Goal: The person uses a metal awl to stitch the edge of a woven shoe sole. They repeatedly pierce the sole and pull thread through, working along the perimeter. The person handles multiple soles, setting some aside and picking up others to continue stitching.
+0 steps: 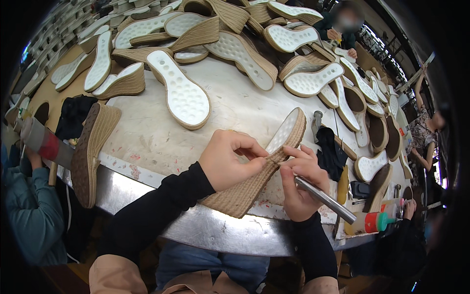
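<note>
A wedge shoe sole (pixel 240 196) with braided tan rope sides and a white dimpled top stands tilted before me at the table's front edge. My left hand (pixel 227 159) is closed in a pinch, thumb and forefinger meeting at the sole's braided rim. On the rim's other side, my right hand (pixel 306 188) has its fingertips against the braid. A smooth metal rod (pixel 328 200) is held in that same hand, its thick end pointing down to the right. The rod's tip is hidden by the fingers.
Many wedge soles, such as one lying flat (pixel 188 100), pile up at the back and right. Another wedge (pixel 93 152) leans at the left edge by a clear bottle (pixel 49 142). A black cloth (pixel 331 154) and a green-capped bottle (pixel 367 222) lie right. Other people sit around.
</note>
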{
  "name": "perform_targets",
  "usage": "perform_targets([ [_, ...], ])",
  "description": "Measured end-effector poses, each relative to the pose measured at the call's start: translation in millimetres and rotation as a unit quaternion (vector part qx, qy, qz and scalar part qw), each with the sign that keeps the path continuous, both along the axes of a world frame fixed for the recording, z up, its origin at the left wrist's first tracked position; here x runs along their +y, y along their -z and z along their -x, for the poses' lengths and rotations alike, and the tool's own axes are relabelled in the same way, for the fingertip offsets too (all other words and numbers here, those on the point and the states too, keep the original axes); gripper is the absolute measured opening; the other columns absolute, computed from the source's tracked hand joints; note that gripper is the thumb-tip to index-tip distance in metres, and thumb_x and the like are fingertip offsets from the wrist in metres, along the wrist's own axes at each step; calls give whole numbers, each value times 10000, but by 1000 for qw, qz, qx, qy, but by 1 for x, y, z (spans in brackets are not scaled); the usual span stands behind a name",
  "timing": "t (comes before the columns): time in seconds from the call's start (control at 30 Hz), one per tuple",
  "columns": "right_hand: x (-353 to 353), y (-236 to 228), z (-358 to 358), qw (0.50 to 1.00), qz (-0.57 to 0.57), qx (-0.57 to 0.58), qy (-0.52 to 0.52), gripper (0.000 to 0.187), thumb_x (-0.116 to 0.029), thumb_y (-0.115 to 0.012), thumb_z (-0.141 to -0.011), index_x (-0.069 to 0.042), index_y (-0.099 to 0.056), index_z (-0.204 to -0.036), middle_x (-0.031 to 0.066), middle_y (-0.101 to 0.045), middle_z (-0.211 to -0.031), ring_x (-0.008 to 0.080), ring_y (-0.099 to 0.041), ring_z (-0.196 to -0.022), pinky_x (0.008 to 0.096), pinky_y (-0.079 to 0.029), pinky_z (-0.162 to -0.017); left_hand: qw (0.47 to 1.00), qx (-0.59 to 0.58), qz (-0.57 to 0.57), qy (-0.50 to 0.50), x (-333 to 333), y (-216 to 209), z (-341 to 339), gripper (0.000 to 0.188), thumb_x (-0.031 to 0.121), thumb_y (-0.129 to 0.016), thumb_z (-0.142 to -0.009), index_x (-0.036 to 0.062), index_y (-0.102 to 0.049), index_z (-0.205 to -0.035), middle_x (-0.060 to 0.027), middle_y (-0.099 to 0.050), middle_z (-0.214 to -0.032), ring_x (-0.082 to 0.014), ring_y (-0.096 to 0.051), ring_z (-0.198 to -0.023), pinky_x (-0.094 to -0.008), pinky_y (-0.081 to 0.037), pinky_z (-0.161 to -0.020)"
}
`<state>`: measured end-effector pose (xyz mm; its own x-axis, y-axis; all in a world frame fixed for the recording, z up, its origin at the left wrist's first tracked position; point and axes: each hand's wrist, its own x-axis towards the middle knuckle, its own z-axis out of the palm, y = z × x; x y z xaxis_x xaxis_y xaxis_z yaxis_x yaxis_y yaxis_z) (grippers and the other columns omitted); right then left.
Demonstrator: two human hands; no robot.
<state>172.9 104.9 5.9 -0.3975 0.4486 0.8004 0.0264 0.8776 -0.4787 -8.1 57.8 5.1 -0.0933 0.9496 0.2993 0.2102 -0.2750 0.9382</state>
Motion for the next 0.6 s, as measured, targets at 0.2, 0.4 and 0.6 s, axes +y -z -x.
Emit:
perform_targets([
  [0.2, -1, -1, 2, 996, -61, -57, -1, 266, 53, -743, -691, -90, -588, -854, 64, -652, -843, 278, -661, -952, 497, -402, -937, 1000, 19, -14, -6, 0, 1, 1, 154, 115, -694, -722, 1, -709, -824, -114, -691, -739, -152, -672, -678, -253, -522, -677],
  [0.4, -4, -4, 3, 992, -95, -79, 9, 261, 64, -693, -748, -83, -540, -899, 94, -653, -819, 319, -670, -915, 521, -419, -924, 1000, 11, -7, -9, 0, 2, 0, 159, 117, -691, -725, 3, -711, -833, -114, -691, -739, -155, -670, -675, -254, -522, -675],
  [0.6, -8, -1, 6, 992, -107, -67, 28, 186, 50, -702, -733, -79, -587, -800, 74, -628, -820, 293, -675, -896, 514, -457, -887, 1000, 10, 14, 13, -2, -1, 1, 113, 47, -683, -754, -13, -697, -849, -95, -688, -785, -123, -638, -729, -241, -495, -691],
])
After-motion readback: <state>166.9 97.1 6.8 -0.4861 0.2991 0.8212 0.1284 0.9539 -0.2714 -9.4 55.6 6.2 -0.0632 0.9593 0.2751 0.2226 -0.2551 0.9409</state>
